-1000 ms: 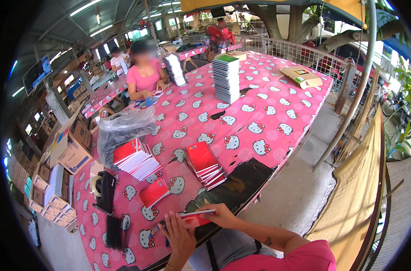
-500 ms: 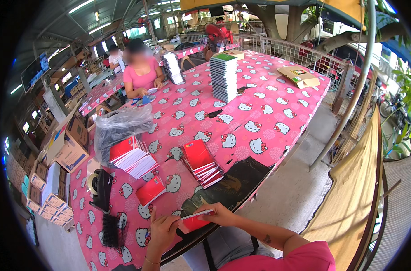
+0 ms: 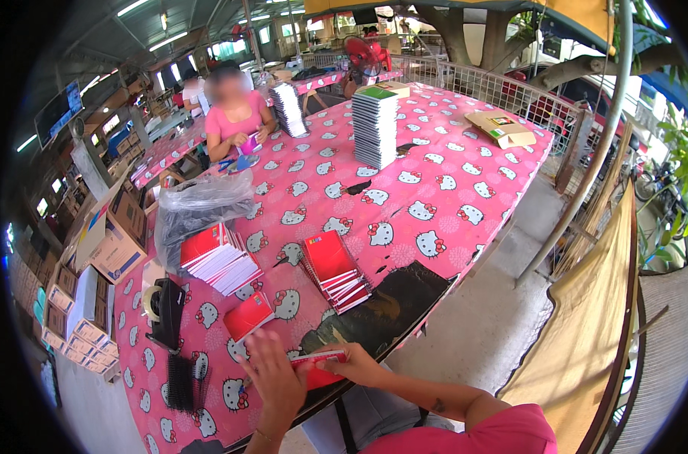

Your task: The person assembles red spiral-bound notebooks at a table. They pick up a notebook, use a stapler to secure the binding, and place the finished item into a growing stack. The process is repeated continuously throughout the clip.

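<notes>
At the table's near edge my right hand [image 3: 357, 366] grips a small red notebook [image 3: 325, 374], its white page edge facing up. My left hand [image 3: 274, 382] is at the notebook's left end, fingers stretched out and apart, thumb close against the cover; whether the thumb touches is hard to tell. Just beyond my left fingers lies a red booklet [image 3: 248, 316]. Farther off stands a fanned pile of red booklets with white pages [image 3: 221, 261]. To its right is a stack of red spiral-bound notebooks [image 3: 334, 270]. Black binding coils [image 3: 182, 384] lie left of my left hand.
A black tape dispenser [image 3: 167, 312] and a clear plastic bag [image 3: 204, 208] are at the left. A tall notebook stack [image 3: 374, 129] and brown cardboard [image 3: 500, 129] lie farther back. Cartons [image 3: 117, 234] stand beside the table. A co-worker [image 3: 238, 113] sits across, handling something purple.
My left hand's fingers have come off the notebook and spread out. My right hand keeps its hold. The co-worker's hands have risen with a purple item.
</notes>
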A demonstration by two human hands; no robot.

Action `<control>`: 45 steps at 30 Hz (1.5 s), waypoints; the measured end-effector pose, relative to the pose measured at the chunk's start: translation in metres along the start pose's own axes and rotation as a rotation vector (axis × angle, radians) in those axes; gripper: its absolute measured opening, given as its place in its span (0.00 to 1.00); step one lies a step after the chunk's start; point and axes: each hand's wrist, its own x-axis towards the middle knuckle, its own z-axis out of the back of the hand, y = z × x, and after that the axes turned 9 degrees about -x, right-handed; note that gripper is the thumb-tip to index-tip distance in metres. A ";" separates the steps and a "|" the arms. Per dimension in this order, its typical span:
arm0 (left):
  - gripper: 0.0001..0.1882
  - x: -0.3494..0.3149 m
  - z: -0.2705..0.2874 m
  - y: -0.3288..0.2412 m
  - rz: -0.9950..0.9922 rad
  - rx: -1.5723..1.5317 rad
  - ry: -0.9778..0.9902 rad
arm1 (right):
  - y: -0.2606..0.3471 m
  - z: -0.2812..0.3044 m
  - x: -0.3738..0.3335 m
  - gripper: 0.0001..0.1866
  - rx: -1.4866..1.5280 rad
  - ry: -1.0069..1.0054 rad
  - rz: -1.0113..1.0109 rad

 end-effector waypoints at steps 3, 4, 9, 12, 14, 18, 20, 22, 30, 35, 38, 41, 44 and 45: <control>0.43 -0.031 -0.027 -0.009 -0.118 -0.018 -0.078 | -0.002 0.011 -0.001 0.14 0.041 -0.040 -0.036; 0.42 -0.043 -0.036 -0.011 -0.161 -0.019 -0.134 | -0.004 0.008 0.004 0.15 -0.005 -0.014 0.041; 0.41 0.005 0.000 -0.006 -0.031 -0.017 -0.074 | 0.003 0.012 -0.003 0.17 -0.066 -0.032 0.000; 0.42 -0.028 -0.027 -0.016 -0.160 0.000 -0.065 | -0.013 0.010 -0.003 0.18 -0.095 -0.063 0.091; 0.43 0.015 0.002 -0.007 0.002 0.059 -0.146 | -0.009 0.005 -0.002 0.18 -0.106 -0.013 0.146; 0.46 -0.009 -0.015 -0.019 -0.245 0.039 -0.079 | -0.005 0.012 -0.003 0.18 -0.111 -0.054 0.111; 0.45 -0.011 -0.017 -0.017 -0.173 0.078 -0.073 | -0.002 0.011 0.000 0.18 -0.138 -0.041 0.122; 0.44 0.000 -0.012 -0.013 -0.111 0.050 -0.146 | 0.012 0.005 -0.001 0.19 -0.195 0.030 0.085; 0.40 0.016 -0.005 -0.019 -0.044 -0.094 -0.194 | -0.021 0.004 0.016 0.18 -0.284 -0.011 0.406; 0.40 -0.024 -0.054 -0.034 -0.201 -0.229 -0.082 | -0.041 0.017 0.021 0.18 -0.264 0.021 0.227; 0.41 -0.002 -0.045 -0.034 -0.126 -0.199 -0.099 | -0.046 0.017 0.019 0.18 -0.277 0.129 0.066; 0.43 -0.023 -0.064 -0.042 -0.161 -0.236 -0.135 | -0.040 0.015 0.020 0.19 -0.231 0.067 0.157; 0.42 -0.039 -0.071 -0.054 -0.135 -0.365 -0.154 | -0.046 0.019 0.022 0.20 -0.235 0.156 0.103; 0.42 -0.019 -0.058 -0.047 -0.122 -0.319 -0.140 | -0.049 0.019 0.019 0.21 -0.244 0.165 0.072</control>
